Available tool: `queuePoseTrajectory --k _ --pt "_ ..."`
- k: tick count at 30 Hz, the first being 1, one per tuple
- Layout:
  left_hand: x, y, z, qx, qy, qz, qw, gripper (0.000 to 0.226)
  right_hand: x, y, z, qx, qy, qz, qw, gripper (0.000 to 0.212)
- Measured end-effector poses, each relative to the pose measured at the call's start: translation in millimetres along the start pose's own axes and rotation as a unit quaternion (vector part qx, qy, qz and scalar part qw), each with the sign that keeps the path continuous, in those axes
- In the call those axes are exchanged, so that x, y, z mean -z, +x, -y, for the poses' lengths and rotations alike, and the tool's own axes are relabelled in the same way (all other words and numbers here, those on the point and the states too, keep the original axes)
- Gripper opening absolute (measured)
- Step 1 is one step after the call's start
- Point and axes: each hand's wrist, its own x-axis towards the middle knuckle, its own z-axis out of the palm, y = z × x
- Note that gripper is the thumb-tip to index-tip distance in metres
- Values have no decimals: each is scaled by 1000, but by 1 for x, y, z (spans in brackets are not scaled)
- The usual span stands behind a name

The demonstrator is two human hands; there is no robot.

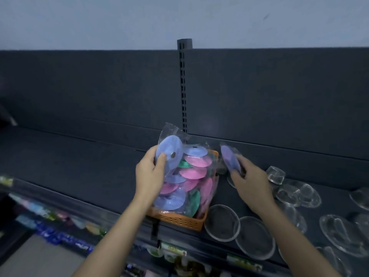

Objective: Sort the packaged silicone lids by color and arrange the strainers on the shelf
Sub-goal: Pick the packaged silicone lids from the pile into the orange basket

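An orange basket (pixel 179 221) sits at the shelf's front edge, filled with packaged silicone lids (pixel 194 172) in blue, pink and green. My left hand (pixel 149 174) grips a blue packaged lid (pixel 169 154) raised above the basket's left side. My right hand (pixel 249 180) pinches another blue packaged lid (pixel 229 158) just right of the basket, held on edge. Two round strainers (pixel 221 222) (pixel 254 237) lie flat on the shelf in front of my right forearm.
The dark shelf (pixel 79 166) stretches left of the basket. Several clear plastic items (pixel 295 193) are scattered on its right part. A slotted upright post (pixel 182 86) rises behind the basket. Packaged goods (pixel 50 214) fill the lower shelf.
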Motion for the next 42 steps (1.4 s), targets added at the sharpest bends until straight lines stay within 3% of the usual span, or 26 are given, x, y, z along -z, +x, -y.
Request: queuePoseTrajectory --k 7,12,14,16,18,21,23,29,35,39,42 --pt "-1 28 20 -61 71 7 996 27 -30 44 15 45 11 14 999 41" --pt "-14 57 52 51 77 17 996 32 -63 67 12 87 -23 41 995 46" --pt "-21 62 66 83 136 44 986 41 -78 70 4 127 -97 114 981 44" --pt "-27 64 81 79 208 77 972 50 -88 67 -5 131 -161 223 953 65" --pt "-30 66 94 62 271 126 952 60 -96 63 -14 115 -174 274 939 86" --pt "-33 67 110 76 254 224 938 58 -106 57 -25 118 -208 261 935 95" --pt "-35 63 119 109 206 268 935 56 -112 49 -29 129 -249 255 925 84" --pt "-38 53 131 109 265 278 917 60 -125 52 -28 112 -279 247 921 74" --pt "-30 68 130 62 193 265 943 55 -110 63 -15 68 -193 247 947 60" --pt "-24 72 133 39 205 260 943 62 -99 62 -4 60 -122 138 981 54" --pt "-17 72 141 64 182 247 950 62 -98 53 -3 -23 -74 28 997 50"
